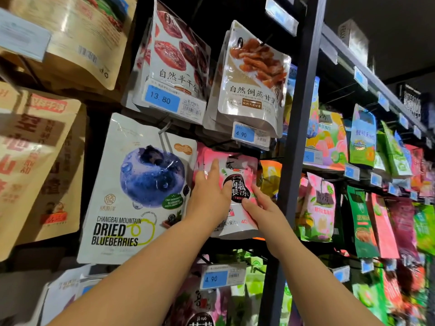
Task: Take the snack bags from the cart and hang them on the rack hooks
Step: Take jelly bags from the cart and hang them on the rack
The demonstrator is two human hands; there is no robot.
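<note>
Both hands are up at the rack, so this is the hanging step, with 1 pink bag being set in place. The bag is between the big blueberry bag and the black rack post. Its top edge is just under a blue 4.90 price tag, and it seems to lie against more pink packs behind it.

The left hand lies spread on the bag's front, with the forefinger stretched straight up and the thumb across the print, pressing rather than gripping. The right hand pinches the bag's right edge, thumb on the front and fingers along the side.

The top of the bag is blurred, so I cannot tell whether its hanging hole has caught on the rack yet. If it has not, the next move probably calls for lifting the top a little and sliding it back, then letting go with both hands. The cart is out of view
</note>
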